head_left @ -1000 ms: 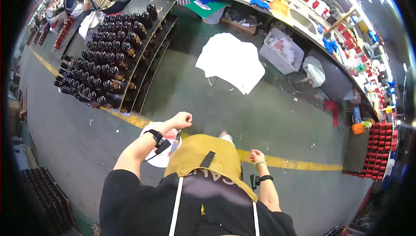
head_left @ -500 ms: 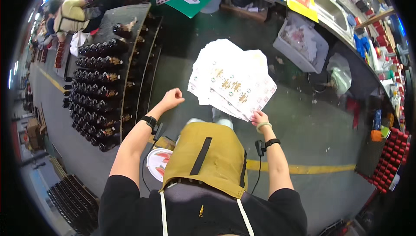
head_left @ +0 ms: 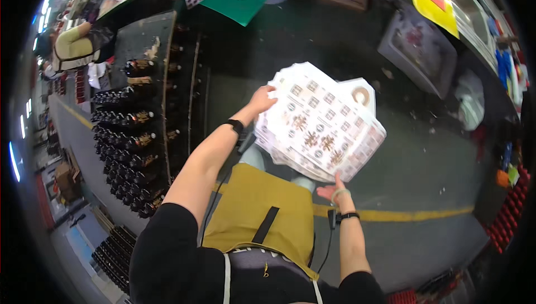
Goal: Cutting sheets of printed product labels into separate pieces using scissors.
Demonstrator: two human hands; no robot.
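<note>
A thick, fanned stack of white printed sheets [head_left: 321,108] is in front of me, with small square prints and gold-brown characters on the top sheet. My left hand [head_left: 261,101] grips the stack's left edge, its fingertips on the top side and the rest of the grip hidden. At the near right corner my right hand [head_left: 334,191] touches the sheets' edge, thumb up and fingers spread apart. A tan ring [head_left: 363,96], perhaps a tape roll, shows at the stack's far right. What bears the stack is hidden beneath it.
Rows of dark bottles [head_left: 125,136] stand on a board at the left. Far right are a grey plastic bin [head_left: 421,50] and a clear bag [head_left: 470,100]. A green sheet [head_left: 245,8] hangs from the far bench. Another person [head_left: 78,47] bends at the far left.
My left hand has moved right and onto the stack's left edge. My right hand's fingers have spread from their pinch on the corner. The ring has come into sight.
</note>
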